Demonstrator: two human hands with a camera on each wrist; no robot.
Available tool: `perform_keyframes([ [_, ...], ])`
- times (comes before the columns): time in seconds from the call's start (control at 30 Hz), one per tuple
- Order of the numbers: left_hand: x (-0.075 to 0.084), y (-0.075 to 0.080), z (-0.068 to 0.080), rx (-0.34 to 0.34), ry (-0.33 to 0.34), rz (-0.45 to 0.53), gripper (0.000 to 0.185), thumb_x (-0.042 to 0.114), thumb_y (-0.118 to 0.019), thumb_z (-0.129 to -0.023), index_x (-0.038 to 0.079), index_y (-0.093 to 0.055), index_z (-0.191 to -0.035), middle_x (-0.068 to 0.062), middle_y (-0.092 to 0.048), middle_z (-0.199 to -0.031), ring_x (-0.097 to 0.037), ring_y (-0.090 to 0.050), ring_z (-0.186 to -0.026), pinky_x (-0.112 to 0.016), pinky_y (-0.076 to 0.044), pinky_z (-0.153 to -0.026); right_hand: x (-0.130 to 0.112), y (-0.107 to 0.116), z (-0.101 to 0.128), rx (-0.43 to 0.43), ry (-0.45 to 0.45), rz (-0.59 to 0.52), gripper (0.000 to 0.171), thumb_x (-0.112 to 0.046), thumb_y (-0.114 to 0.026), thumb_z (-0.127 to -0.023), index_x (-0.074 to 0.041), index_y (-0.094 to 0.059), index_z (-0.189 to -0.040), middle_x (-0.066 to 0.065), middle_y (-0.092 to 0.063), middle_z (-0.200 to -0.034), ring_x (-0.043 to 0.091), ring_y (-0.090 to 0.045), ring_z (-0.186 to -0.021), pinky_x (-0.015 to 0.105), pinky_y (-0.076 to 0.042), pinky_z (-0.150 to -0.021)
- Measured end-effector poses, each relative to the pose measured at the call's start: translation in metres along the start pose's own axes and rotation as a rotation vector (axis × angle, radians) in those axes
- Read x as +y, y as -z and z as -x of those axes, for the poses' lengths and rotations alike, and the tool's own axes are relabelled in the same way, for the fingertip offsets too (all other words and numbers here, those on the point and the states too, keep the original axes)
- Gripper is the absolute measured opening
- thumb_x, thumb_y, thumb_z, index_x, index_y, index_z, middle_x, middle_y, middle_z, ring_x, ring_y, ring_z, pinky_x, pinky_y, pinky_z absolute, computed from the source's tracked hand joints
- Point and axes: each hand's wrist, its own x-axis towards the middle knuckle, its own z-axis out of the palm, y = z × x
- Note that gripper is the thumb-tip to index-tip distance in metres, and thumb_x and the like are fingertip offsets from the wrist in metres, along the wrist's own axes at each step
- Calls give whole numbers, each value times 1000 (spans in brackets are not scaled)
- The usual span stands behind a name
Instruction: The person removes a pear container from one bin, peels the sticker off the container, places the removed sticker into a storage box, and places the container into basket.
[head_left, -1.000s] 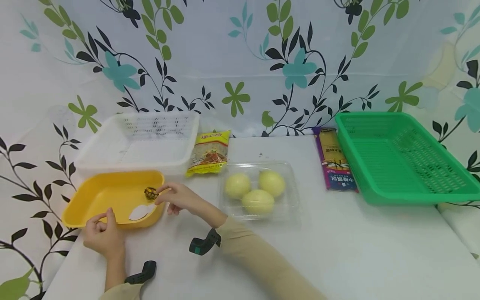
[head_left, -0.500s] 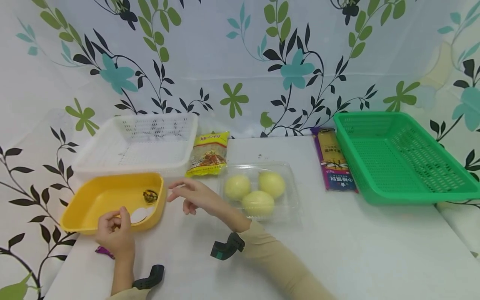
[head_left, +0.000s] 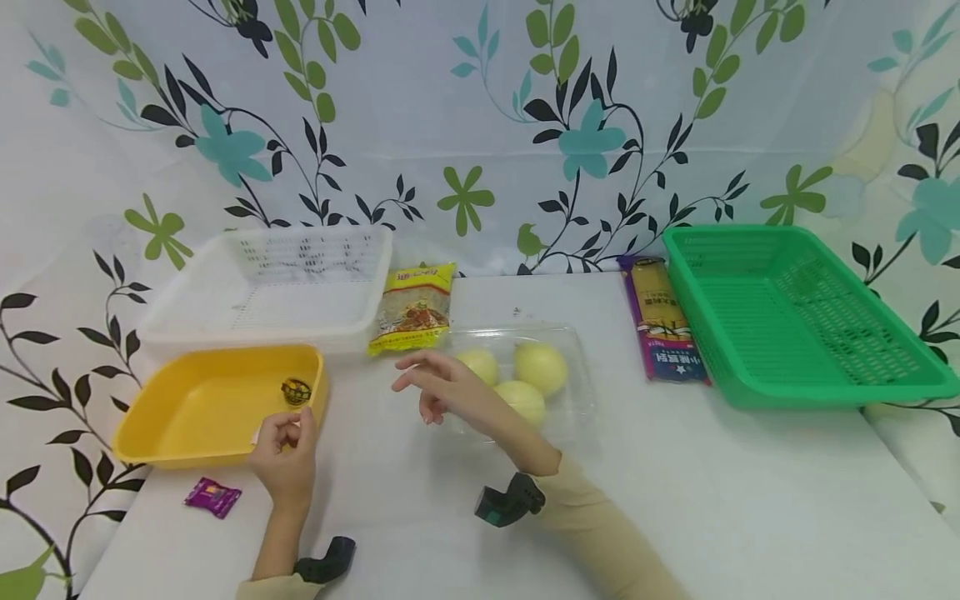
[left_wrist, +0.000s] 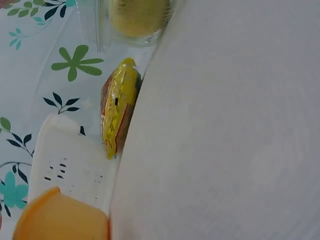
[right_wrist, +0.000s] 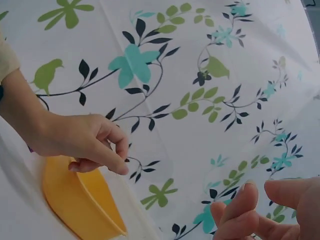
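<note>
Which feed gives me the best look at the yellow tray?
The head view: the whole yellow tray shows, with a small round item inside. The left wrist view catches only one corner; the right wrist view shows part of its side below the left hand.

White table [head_left: 420, 500], bearing: white basket [head_left: 270, 287] at back left; yellow tray [head_left: 187, 417] just in front of it; purple sachet [head_left: 213, 497] near the tray's front edge; yellow packet [head_left: 414, 309]; clear box [head_left: 577, 392] (three pale round fruits inside); purple-and-yellow pasta pack [head_left: 663, 331] just beside green basket [head_left: 795, 312] at right.
</note>
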Motion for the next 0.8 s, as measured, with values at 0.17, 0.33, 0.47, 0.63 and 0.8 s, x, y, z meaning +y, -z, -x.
perform_keyframes([
  [0.17,30,-10,3,-141,13,79,4,-13,-59,-72,-14,-55,-74,-1,-46,-48,-1,-40,-46,-13,-33,-46,7,18,11,68,18,40,29,-18,-44,-95,-2,-46,-119,6,-59,-98,15,-44,-52,22,-39,-49],
  [0.33,38,-19,15,-330,46,104,12,-16,-58,-73,-8,-57,-83,0,-49,-51,-3,-43,-45,-14,-36,-44,23,43,23,143,22,55,32,-23,-47,-94,-3,-47,-118,10,-58,-99,15,-44,-51,24,-38,-48],
  [0.47,52,-25,21,-488,56,121,19,-20,-57,-72,-8,-55,-87,-2,-50,-53,-6,-43,-43,-18,-37,-41,26,61,37,203,24,98,33,-25,-47,-93,-3,-47,-118,18,-57,-101,16,-44,-50,23,-38,-47],
  [0.63,67,-35,30,-609,178,187,18,-17,-57,-75,-10,-54,-91,-8,-50,-54,-15,-46,-42,-21,-41,-43,27,85,54,282,-6,138,35,-28,-47,-93,-4,-47,-119,19,-56,-102,16,-43,-51,21,-38,-46],
  [0.8,67,-46,44,-730,374,276,17,-11,-55,-82,-12,-51,-99,-20,-51,-57,-27,-50,-44,-31,-45,-41,30,101,72,346,-42,159,38,-25,-45,-94,2,-44,-121,18,-56,-102,15,-42,-51,21,-37,-46],
])
